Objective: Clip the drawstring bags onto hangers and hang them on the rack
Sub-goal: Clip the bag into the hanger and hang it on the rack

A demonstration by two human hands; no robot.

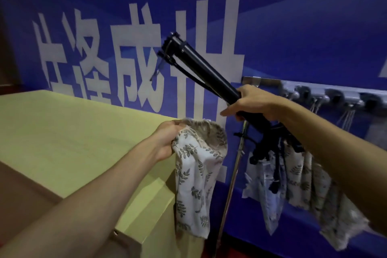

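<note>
Left hand (167,140), near the middle of the view, pinches the gathered mouth of a drawstring bag (196,178), fingers curled over the rim. The bag is white cloth printed with grey leaf sprigs. It hangs limp below the hand, off the right edge of a pale wooden table (62,132).

The bag looks light and soft, with no stiffness of its own, so it will probably sag and twist wherever it is unsupported. The best hold is likely the top hem, where the cord channel is thickest. A clip there should bite on doubled fabric rather than a single layer.

Right hand (251,102), higher and to the right, is wrapped around a long black hanger (201,67), which angles up and to the left. The hanger is blurred, so its exact shape is hard to tell. It looks rigid and easy to grip.

Beneath the right forearm, more leaf-print bags (297,180) hang from black clips (257,157). The held bag is just left of these, apart from them, with a slanted metal pole (234,174) between.

Farther right, a pale rail (314,90) carries hooks and loose cords. Behind everything is a blue banner (314,27) with large white characters.
</note>
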